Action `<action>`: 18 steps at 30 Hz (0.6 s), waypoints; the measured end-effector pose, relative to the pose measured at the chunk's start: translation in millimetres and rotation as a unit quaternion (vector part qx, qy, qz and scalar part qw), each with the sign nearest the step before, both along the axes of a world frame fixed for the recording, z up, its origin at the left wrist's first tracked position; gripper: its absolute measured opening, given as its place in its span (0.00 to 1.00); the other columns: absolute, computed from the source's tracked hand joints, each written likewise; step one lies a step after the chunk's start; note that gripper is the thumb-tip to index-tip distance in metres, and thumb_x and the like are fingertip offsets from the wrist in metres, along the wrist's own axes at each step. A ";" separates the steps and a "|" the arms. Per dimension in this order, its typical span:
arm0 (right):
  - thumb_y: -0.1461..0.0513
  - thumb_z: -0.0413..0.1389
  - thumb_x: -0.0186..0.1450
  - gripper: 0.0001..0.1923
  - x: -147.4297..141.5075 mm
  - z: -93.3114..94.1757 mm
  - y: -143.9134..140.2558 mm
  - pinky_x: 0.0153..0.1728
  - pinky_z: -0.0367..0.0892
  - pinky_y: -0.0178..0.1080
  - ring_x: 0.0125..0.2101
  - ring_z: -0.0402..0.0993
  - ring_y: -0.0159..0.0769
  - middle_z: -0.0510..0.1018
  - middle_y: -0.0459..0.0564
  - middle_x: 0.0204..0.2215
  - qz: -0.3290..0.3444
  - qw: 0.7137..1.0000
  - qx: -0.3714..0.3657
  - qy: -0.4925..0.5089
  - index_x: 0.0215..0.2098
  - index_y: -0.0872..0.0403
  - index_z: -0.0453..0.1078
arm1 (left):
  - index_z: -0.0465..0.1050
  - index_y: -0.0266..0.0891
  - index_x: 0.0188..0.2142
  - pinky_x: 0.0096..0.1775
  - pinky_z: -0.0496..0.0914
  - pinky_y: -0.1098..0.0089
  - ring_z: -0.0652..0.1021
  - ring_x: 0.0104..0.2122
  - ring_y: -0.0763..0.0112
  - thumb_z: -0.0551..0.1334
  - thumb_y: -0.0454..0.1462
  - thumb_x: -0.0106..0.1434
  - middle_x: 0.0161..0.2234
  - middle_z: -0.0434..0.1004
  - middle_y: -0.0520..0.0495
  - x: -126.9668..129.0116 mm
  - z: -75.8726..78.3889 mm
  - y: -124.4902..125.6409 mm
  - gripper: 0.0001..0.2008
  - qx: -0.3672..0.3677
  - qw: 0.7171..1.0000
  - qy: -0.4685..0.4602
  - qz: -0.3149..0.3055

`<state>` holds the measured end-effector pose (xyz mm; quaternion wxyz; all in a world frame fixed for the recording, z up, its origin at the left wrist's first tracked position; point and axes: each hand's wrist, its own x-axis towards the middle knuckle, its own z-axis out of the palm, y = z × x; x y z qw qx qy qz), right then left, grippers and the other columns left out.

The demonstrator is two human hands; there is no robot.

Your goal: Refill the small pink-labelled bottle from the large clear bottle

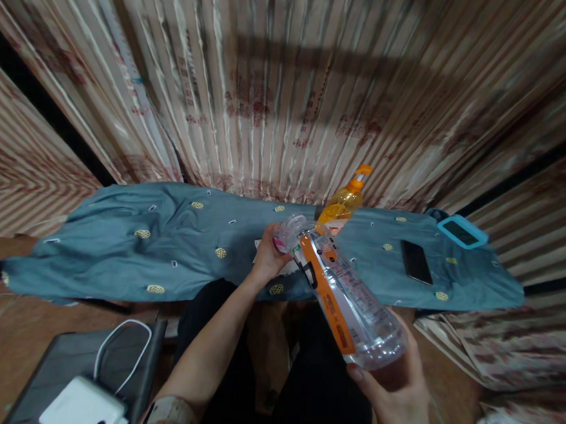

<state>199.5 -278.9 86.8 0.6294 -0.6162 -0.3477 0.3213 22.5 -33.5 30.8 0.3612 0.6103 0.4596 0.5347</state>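
A large clear plastic bottle with an orange label strip lies aslant in front of me, its narrower end toward the upper left. My right hand is closed around its base. My left hand grips a small clear plastic container with a bit of pink, close against the bottle's upper end; whether the two touch, I cannot tell. Under my left hand a white piece shows partly on the cloth. Just beyond stands a pump bottle of orange liquid, its lower part hidden.
A blue-green patterned cloth covers the narrow table. At the right lie a black phone and a light-blue framed device. Curtains hang behind. Lower left, a white power bank with a cable rests on a dark surface.
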 end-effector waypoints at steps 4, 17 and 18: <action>0.60 0.78 0.46 0.52 -0.1 0.6 0.0 0.51 0.78 0.47 0.58 0.77 0.56 0.77 0.57 0.61 0.000 1.000 -0.013 0.005 0.66 0.49 0.65 | 0.65 0.40 0.55 0.54 0.75 0.56 0.81 0.48 0.57 0.77 0.36 0.44 0.50 0.79 0.43 0.8 -2.9 1.9 0.39 0.000 1.000 -0.003 0.003; 0.56 0.78 0.47 0.48 -17.8 14.2 2.6 0.49 0.77 0.45 0.56 0.78 0.54 0.79 0.56 0.59 -0.030 1.000 -0.003 -0.001 0.63 0.49 0.67 | 0.64 0.39 0.56 0.57 0.74 0.52 0.79 0.53 0.52 0.74 0.37 0.47 0.52 0.78 0.41 -1.3 -5.4 2.0 0.38 0.005 1.000 0.011 0.002; 0.56 0.78 0.46 0.49 -19.0 15.0 2.6 0.49 0.77 0.45 0.56 0.77 0.54 0.79 0.55 0.59 -0.033 0.999 -0.005 0.000 0.63 0.49 0.67 | 0.64 0.39 0.56 0.57 0.74 0.52 0.80 0.53 0.53 0.74 0.37 0.47 0.52 0.78 0.41 -1.1 -5.1 1.8 0.38 0.004 1.000 0.011 0.001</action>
